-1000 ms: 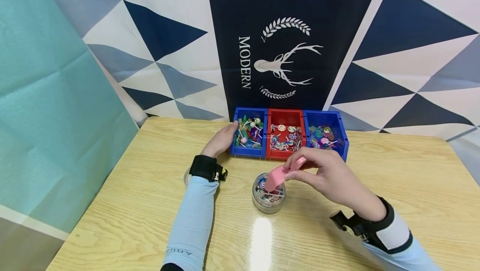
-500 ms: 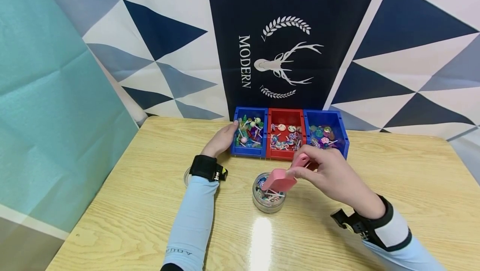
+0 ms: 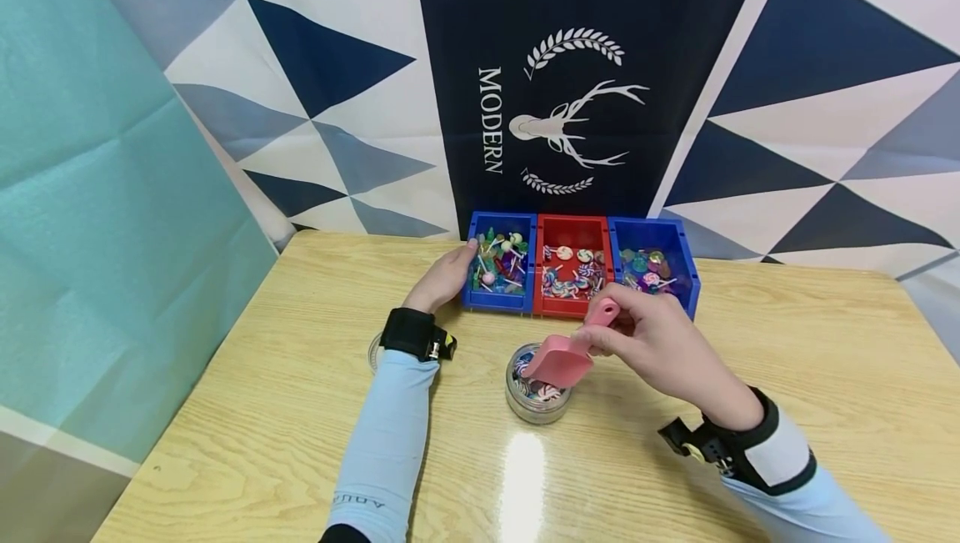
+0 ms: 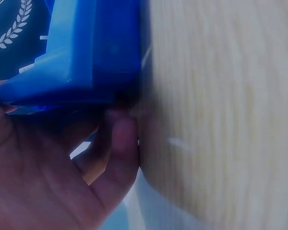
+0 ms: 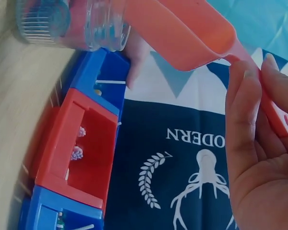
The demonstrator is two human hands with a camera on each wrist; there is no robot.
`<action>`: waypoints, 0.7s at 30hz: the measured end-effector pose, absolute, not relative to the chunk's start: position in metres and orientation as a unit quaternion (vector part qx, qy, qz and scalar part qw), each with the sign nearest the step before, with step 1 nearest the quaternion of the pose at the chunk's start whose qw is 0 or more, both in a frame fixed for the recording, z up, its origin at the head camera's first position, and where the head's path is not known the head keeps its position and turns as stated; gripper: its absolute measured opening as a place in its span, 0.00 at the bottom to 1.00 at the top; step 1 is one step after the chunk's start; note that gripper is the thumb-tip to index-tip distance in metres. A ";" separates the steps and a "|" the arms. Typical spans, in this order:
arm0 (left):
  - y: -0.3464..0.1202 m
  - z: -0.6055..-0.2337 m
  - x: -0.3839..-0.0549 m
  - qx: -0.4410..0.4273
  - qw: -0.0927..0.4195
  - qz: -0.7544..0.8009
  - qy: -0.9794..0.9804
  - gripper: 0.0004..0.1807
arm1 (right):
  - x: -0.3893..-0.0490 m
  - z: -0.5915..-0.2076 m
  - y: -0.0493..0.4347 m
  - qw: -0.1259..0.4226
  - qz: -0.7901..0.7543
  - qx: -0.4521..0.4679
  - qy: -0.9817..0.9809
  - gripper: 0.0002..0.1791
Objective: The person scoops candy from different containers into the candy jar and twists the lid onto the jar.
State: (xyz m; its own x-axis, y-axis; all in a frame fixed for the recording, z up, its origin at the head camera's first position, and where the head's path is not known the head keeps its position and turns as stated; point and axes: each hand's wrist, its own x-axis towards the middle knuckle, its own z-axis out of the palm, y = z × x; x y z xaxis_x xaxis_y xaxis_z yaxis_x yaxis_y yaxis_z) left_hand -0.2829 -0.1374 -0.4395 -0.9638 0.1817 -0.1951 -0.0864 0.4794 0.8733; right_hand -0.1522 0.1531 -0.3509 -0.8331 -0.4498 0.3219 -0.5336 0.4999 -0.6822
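Observation:
My right hand point(image 3: 645, 339) pinches the handle of a small pink scoop point(image 3: 564, 362) between thumb and fingers. The scoop's blade tilts over the mouth of a round clear glass jar point(image 3: 537, 412), which holds swirl-patterned candies. In the right wrist view the scoop point(image 5: 182, 38) looks bare inside, its front edge at the rim of the jar point(image 5: 103, 24). At the back, my left hand point(image 3: 444, 280) grips the left side of a blue bin point(image 3: 501, 303), full of mixed colourful small lollipops. In the left wrist view, fingers point(image 4: 124, 139) curl beneath that bin's edge.
A red bin point(image 3: 572, 308) of swirl lollipops and another blue bin point(image 3: 678, 263) stand right of the gripped one, in a row against the wall hanging. A clear round lid-like disc point(image 3: 374, 353) lies partly hidden behind my left wrist on the wooden table point(image 3: 262, 409).
The scoop has turned from edge-on, tipped into the jar, to a flatter slant with its inside showing. White sticks on top of the jar are no longer visible. The left hand stays put.

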 end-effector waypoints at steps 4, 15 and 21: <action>-0.137 -0.439 -0.283 0.027 0.132 0.509 0.850 0.36 | -0.154 -0.351 0.156 0.063 0.442 0.255 -0.858 0.09; -0.137 -0.439 -0.284 0.028 0.132 0.505 0.853 0.36 | -0.155 -0.351 0.157 0.063 0.437 0.232 -0.867 0.09; -0.137 -0.439 -0.283 0.014 0.133 0.488 0.862 0.38 | -0.153 -0.349 0.159 0.058 0.478 0.219 -0.849 0.07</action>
